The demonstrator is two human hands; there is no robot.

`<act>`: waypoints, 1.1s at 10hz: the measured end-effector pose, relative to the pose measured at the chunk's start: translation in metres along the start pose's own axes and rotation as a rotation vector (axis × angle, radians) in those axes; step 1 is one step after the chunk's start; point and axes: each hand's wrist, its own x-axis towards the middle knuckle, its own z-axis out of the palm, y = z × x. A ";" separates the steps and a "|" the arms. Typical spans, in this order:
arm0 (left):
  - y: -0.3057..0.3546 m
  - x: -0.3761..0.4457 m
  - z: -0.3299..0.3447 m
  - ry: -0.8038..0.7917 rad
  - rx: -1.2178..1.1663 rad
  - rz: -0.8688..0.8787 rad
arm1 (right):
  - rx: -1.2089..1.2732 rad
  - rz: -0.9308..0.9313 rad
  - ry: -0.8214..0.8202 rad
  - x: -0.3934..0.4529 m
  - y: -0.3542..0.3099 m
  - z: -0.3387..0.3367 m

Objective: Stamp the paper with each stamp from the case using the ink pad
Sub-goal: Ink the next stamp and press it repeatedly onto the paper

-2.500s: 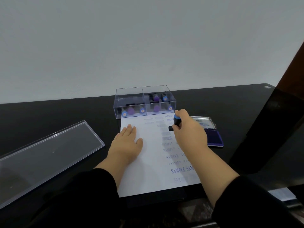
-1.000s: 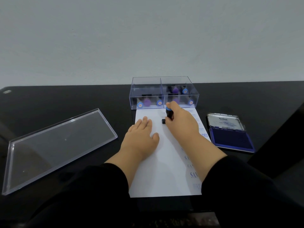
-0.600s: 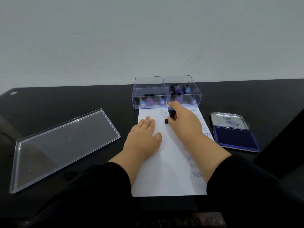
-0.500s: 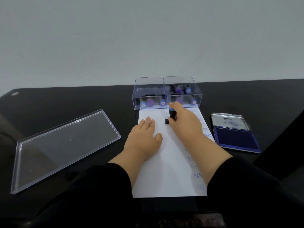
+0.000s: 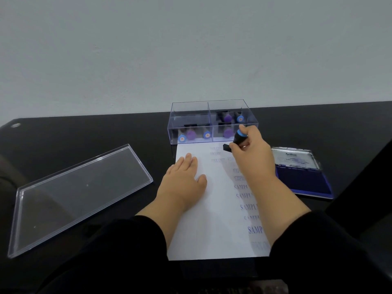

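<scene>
Here I see the left hand [image 5: 184, 181] lying flat with straight fingers on the paper [image 5: 214, 219], I think to keep the sheet from sliding. The right hand [image 5: 251, 158] pinches the blue-topped stamp [image 5: 238, 139] near the top edge of the paper, just before the case [image 5: 191, 115]. The ink pad [image 5: 303, 180] lies open at the right, easy to reach. Compared with half a second ago, the stamp has moved to the right, and faint prints now show where it was.
</scene>
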 end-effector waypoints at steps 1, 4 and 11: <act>0.000 -0.001 0.000 0.007 -0.006 0.000 | -0.014 0.001 -0.006 0.000 0.001 0.001; 0.001 -0.002 -0.002 0.000 -0.004 -0.003 | -0.035 -0.012 -0.041 -0.001 0.000 0.005; 0.000 -0.002 -0.001 0.012 -0.002 0.002 | -0.049 -0.024 -0.026 0.000 0.000 -0.002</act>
